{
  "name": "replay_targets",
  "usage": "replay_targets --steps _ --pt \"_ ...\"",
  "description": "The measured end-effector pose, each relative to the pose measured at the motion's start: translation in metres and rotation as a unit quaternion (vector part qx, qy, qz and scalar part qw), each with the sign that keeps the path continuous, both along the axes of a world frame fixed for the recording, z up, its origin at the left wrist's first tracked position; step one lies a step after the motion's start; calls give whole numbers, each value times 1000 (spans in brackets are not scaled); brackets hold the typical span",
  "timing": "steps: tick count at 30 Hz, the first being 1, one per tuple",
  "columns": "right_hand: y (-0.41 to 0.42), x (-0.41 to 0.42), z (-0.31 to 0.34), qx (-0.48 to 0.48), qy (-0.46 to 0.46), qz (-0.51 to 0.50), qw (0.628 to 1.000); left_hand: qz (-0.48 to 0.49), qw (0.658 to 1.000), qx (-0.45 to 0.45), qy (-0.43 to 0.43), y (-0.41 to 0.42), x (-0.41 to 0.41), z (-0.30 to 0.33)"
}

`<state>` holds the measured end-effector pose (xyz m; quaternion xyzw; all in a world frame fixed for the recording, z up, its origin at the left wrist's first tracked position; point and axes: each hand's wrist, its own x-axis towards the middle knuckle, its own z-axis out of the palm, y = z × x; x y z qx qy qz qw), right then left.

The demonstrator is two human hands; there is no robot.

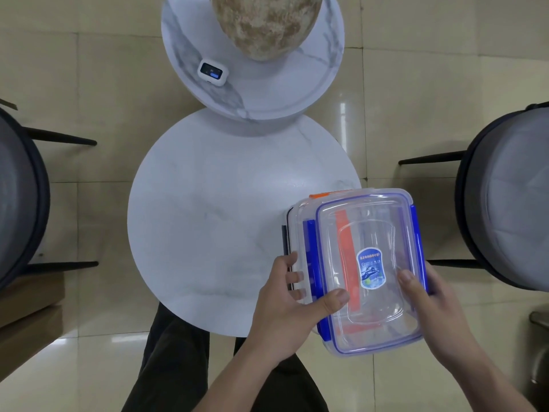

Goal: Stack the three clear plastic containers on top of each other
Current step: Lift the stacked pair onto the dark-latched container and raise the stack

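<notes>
A stack of clear plastic containers sits at the right edge of the round white table [208, 209]. The top container [374, 233] has a blue-rimmed lid, blue clips and a blue label. Under it, an orange-clipped container [328, 194] shows through, and a dark-edged one [285, 239] peeks out at the left. My left hand [288, 301] grips the stack's near left side, thumb on the lid. On the near right side, my right hand [427, 304] holds the top container with its thumb on the lid.
A higher marble round table [282, 93] stands beyond, carrying a brown speckled vase [264, 22] and a small white device with a screen [212, 71]. Grey chairs flank the table, one at the left [17, 203] and one at the right [511, 197]. My legs are below the table.
</notes>
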<state>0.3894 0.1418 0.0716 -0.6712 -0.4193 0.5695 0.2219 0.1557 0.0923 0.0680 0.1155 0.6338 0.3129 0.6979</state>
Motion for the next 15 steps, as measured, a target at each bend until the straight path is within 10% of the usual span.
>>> replay_targets --steps 15 --pt "-6 -4 -2 20 -5 -22 1000 10 1000 5 -5 -1 0 -3"
